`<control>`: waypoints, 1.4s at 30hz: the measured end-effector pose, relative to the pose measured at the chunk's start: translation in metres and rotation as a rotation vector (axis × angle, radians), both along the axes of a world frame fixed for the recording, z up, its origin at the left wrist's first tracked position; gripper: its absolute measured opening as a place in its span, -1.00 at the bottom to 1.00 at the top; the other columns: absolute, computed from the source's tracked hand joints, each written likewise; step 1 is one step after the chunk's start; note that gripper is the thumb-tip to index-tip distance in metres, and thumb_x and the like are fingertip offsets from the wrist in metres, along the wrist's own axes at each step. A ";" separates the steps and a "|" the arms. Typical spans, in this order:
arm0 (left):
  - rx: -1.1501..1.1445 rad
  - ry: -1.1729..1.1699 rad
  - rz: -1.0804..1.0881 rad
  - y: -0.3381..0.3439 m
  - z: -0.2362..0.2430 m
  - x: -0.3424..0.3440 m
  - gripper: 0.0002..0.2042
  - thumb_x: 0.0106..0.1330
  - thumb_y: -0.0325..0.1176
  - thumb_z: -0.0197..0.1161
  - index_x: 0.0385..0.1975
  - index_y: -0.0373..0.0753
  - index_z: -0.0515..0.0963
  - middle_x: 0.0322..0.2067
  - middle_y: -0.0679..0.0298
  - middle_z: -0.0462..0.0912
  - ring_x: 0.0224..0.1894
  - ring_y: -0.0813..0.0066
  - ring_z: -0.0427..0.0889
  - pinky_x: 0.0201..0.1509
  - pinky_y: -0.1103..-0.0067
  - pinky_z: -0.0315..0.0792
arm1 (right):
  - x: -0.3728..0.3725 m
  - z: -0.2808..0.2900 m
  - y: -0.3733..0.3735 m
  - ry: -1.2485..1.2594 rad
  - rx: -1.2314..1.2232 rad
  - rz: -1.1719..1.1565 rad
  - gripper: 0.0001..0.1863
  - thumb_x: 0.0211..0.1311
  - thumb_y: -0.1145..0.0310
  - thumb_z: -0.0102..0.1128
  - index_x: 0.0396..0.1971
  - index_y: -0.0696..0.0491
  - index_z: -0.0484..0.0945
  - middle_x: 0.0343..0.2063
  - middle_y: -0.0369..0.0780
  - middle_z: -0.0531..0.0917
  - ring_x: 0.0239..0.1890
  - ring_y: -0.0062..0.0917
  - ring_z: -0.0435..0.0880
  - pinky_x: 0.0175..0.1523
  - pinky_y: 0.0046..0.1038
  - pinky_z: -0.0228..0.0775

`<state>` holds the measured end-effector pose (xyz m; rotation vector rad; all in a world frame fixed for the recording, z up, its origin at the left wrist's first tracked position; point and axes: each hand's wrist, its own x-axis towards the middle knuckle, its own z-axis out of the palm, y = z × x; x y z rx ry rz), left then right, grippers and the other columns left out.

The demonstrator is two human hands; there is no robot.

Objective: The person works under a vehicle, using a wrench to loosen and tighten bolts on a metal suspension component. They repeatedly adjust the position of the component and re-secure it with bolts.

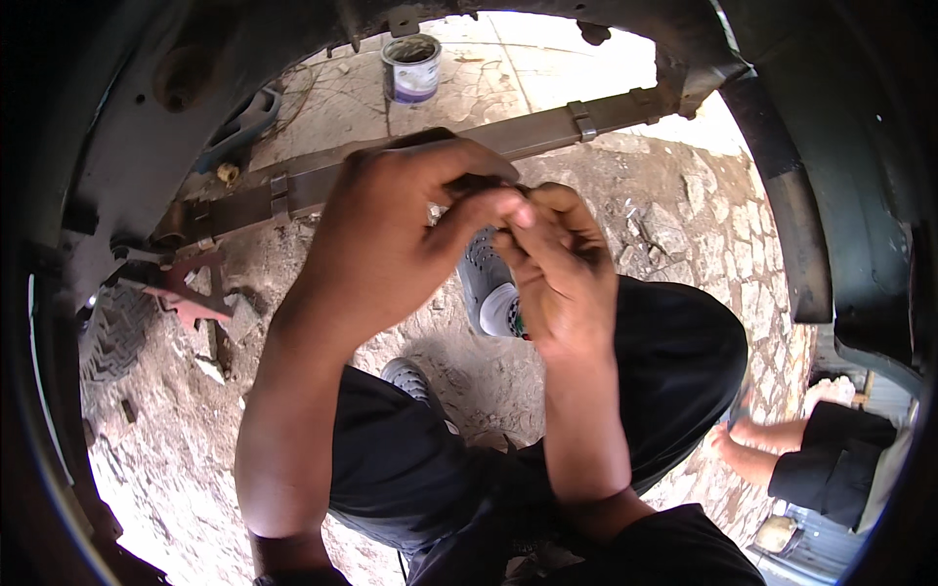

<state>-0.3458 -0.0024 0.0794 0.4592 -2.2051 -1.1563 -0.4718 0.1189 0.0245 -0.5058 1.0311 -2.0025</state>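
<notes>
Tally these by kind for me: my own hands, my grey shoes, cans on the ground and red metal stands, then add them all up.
Left hand and right hand: 2
Farther grey shoe and nearer grey shoe: 2
Can: 1
Red metal stand: 1
Total: 6

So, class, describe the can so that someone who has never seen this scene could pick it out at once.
Find the long brown metal bar crossing behind the left hand. Beyond it, on the pale paving, stands the can. Its round shape, dark mouth and white-and-purple side set it apart from the low blue-grey object further left.
</notes>
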 end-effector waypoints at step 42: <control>0.514 0.573 0.322 0.023 -0.002 -0.123 -0.82 0.56 -0.39 0.19 -0.19 -0.37 0.67 -0.48 0.35 0.68 -0.42 0.69 0.58 -0.32 0.62 0.44 | -0.101 0.119 -0.110 1.709 -0.441 -0.974 -0.72 -0.04 0.56 0.68 -0.28 -0.03 0.89 -0.51 -0.42 0.64 -0.45 -0.70 0.47 -0.34 -0.63 0.32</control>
